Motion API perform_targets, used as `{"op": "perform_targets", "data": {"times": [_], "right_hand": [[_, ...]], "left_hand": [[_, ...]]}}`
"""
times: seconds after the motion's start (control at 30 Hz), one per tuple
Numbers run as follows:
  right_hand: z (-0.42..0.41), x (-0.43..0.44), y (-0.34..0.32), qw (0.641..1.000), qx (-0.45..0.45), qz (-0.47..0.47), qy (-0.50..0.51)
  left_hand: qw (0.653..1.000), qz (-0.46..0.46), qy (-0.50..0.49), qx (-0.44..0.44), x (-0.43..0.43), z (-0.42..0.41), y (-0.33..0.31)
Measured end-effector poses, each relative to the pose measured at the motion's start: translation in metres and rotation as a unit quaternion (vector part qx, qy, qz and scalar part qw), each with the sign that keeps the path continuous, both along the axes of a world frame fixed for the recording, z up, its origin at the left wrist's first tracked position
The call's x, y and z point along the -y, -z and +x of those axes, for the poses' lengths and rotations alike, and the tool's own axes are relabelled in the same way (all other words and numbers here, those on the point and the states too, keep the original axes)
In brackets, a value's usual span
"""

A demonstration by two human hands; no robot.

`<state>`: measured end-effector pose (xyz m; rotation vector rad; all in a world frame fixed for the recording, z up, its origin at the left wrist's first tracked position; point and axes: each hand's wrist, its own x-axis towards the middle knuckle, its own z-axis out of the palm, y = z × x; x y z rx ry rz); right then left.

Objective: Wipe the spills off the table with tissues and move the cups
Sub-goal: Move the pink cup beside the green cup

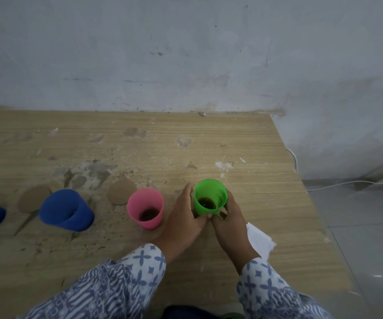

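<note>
A scuffed grey wall (186,54) backs the wooden table (232,139); grey tiles (370,226) and a white cable (337,184) lie right of it.

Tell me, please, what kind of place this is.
Probably a plain, well-used indoor room, perhaps a workroom: a stained wooden table stands against a scuffed whitewashed wall, beside a grey tiled floor with a white cable lying on it.
</note>
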<state>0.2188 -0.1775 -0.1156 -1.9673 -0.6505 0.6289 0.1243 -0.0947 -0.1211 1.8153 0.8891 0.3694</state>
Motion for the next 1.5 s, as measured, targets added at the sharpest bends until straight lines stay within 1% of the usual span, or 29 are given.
{"op": "perform_targets", "data": {"times": [0.07,0.17,0.27,0.37,0.43,0.5,0.63,0.77,0.83,0.93,1.07,1.3,1.43,1.5], "right_hand": [[-0.001,0.001,0.000,1.000,0.009,-0.020,0.011],[-0.003,0.007,-0.006,0.997,0.070,-0.031,0.021],[-0.002,0.012,-0.015,0.988,0.149,0.013,0.046],[-0.004,0.009,-0.031,0.967,0.241,0.056,0.056],[-0.009,0.002,-0.042,0.958,0.274,0.076,0.036],[-0.019,-0.007,-0.052,0.954,0.286,0.089,0.001],[-0.043,-0.024,-0.062,0.948,0.288,0.113,-0.081],[-0.064,-0.041,-0.056,0.936,0.301,0.114,-0.145],[-0.077,-0.048,-0.053,0.931,0.306,0.108,-0.170],[-0.092,-0.055,-0.045,0.932,0.298,0.093,-0.182],[-0.108,-0.060,-0.035,0.947,0.281,0.041,-0.153],[-0.133,-0.067,-0.022,0.969,0.238,-0.028,-0.057],[-0.143,-0.075,-0.017,0.985,0.167,-0.044,0.007],[-0.144,-0.076,-0.014,0.987,0.151,-0.049,0.013]], "left_hand": [[1.000,0.016,-0.003,0.001,0.002,-0.002,-0.006],[0.999,0.039,-0.007,0.014,0.005,-0.007,-0.016],[0.997,0.073,-0.015,0.037,0.007,-0.010,-0.028],[0.991,0.113,-0.018,0.065,0.007,-0.016,-0.042],[0.988,0.126,-0.017,0.084,0.006,-0.022,-0.052],[0.985,0.136,-0.023,0.102,0.005,-0.032,-0.062],[0.981,0.148,-0.045,0.118,-0.004,-0.058,-0.072],[0.980,0.146,-0.079,0.109,-0.018,-0.088,-0.068],[0.983,0.122,-0.091,0.104,-0.026,-0.103,-0.063],[0.988,0.092,-0.094,0.085,-0.038,-0.122,-0.054],[0.995,0.048,-0.069,0.053,-0.057,-0.138,-0.041],[0.999,-0.029,0.032,-0.002,-0.081,-0.142,-0.019],[0.995,-0.063,0.083,-0.005,-0.089,-0.137,-0.014],[0.993,-0.075,0.095,-0.001,-0.090,-0.136,-0.013]]}}
